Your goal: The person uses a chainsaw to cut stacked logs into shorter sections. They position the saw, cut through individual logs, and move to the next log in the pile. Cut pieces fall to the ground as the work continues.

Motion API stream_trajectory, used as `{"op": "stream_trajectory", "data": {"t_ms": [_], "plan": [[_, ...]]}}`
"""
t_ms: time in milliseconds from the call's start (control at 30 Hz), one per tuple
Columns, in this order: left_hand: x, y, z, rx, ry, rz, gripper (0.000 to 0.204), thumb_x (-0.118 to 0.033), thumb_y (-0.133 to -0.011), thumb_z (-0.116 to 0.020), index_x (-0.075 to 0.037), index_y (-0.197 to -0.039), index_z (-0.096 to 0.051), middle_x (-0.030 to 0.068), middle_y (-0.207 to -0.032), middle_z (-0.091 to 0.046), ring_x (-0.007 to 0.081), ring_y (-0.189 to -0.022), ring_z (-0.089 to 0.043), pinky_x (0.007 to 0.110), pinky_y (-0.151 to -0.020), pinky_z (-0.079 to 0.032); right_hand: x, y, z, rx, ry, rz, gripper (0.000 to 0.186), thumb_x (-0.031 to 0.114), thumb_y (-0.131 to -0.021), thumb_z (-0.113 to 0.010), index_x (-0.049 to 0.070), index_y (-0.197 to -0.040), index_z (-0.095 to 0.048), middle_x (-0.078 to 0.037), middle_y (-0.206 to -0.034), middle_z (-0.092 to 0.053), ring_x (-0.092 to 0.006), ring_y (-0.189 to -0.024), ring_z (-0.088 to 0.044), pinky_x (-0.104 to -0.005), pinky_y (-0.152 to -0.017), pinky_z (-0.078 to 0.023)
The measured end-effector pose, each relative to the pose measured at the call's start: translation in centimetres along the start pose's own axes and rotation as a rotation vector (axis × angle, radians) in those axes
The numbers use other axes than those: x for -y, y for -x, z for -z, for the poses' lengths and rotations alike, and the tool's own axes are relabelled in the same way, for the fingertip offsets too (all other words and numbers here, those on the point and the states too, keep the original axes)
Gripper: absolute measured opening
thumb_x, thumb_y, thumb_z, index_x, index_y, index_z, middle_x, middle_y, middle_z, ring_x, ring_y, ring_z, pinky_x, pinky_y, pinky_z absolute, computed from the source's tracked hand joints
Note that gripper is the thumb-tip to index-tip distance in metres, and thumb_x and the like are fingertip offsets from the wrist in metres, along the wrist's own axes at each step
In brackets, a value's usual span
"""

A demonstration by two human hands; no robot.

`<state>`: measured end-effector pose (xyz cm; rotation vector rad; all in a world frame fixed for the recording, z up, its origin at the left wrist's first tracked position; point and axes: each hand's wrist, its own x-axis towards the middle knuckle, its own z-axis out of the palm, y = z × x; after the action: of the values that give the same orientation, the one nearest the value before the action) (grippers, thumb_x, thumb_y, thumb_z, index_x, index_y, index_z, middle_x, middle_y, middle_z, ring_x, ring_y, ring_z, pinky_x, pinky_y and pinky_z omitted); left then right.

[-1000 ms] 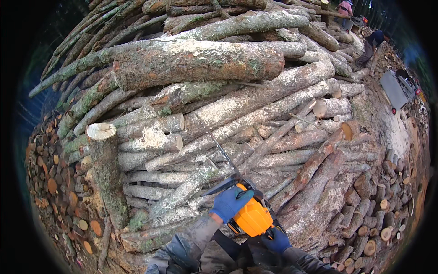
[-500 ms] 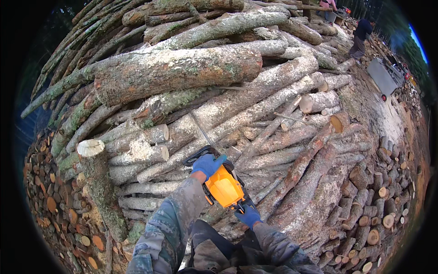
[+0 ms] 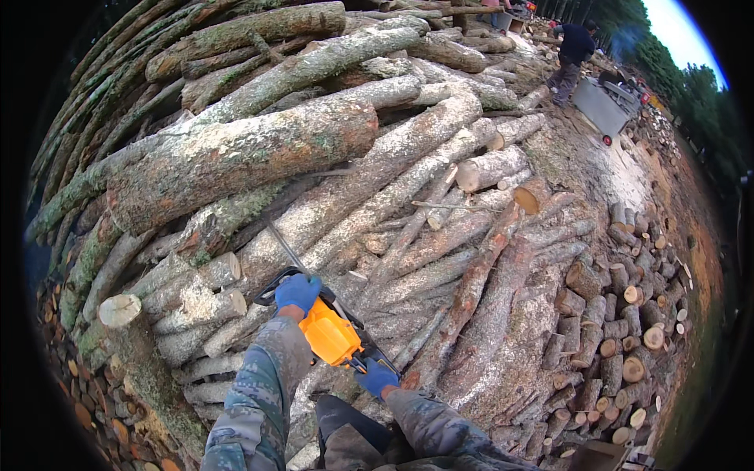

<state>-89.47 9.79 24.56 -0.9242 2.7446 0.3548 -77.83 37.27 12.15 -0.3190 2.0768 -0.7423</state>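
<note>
An orange chainsaw is held low over the log pile, in front of my body. My left hand, in a blue glove, is closed round its front handle. My right hand, gloved the same, grips the rear handle. The guide bar points away and slightly left, reaching across a long sawdust-dusted log. Whether the chain touches wood I cannot tell. Left of the bar lie shorter logs with pale sawn ends. Camouflage sleeves cover both my forearms.
A thick log lies across the pile ahead. An upright log stands left. Cut rounds are heaped at right, with more at lower left. Farther off, a person in dark clothes stands beside a grey metal machine.
My view has swung to the right and up, so the pile and chainsaw sit farther left in it. Both hands keep their grip on the chainsaw.
</note>
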Motion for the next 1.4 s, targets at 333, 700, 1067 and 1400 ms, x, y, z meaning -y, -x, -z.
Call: {"op": "stream_trajectory", "data": {"t_ms": [333, 700, 1067, 1400], "plan": [[0.3, -0.7, -0.6, -0.039, -0.035, -0.037, 0.055, -0.053, -0.097, -0.053, -0.005, -0.097, -0.078, 0.0231, -0.096, -0.075, 0.0425, -0.096, -0.072, 0.054, -0.086, -0.055, 0.3, -0.4, -1.1, 0.050, -0.037, -0.089, 0.063, 0.048, -0.087, -0.071, 0.015, -0.139, -0.059, -0.023, -0.120, -0.072, -0.0430, -0.112, -0.069, -0.0547, -0.095, -0.053], [-0.5, -1.8, -2.2, 0.008, -0.064, -0.021, 0.058, -0.055, -0.097, -0.051, -0.003, -0.098, -0.077, 0.0237, -0.097, -0.075, 0.0428, -0.091, -0.072, 0.055, -0.083, -0.056, -1.1, -1.1, -1.4, 0.005, -0.073, -0.071, 0.053, 0.040, -0.085, -0.071, 0.011, -0.129, -0.065, -0.026, -0.113, -0.072, -0.0461, -0.109, -0.068, -0.0537, -0.092, -0.053], [-1.3, -2.4, -2.3, 0.069, -0.108, 0.007, 0.058, -0.054, -0.098, -0.050, -0.003, -0.098, -0.078, 0.0245, -0.098, -0.075, 0.0429, -0.091, -0.073, 0.055, -0.083, -0.056, -1.0, -1.2, -0.9, 0.032, -0.086, -0.081, 0.059, 0.044, -0.084, -0.073, 0.011, -0.132, -0.064, -0.026, -0.116, -0.072, -0.0459, -0.111, -0.068, -0.0533, -0.094, -0.053], [-1.2, -2.2, -0.8, 0.006, -0.043, -0.026, 0.059, -0.054, -0.097, -0.051, -0.002, -0.094, -0.078, 0.0252, -0.094, -0.075, 0.0440, -0.089, -0.073, 0.055, -0.083, -0.056, 0.7, 0.7, 1.5, 0.035, -0.030, -0.058, 0.058, 0.044, -0.085, -0.073, 0.011, -0.132, -0.063, -0.026, -0.114, -0.072, -0.0472, -0.108, -0.068, -0.0539, -0.093, -0.053]]}}
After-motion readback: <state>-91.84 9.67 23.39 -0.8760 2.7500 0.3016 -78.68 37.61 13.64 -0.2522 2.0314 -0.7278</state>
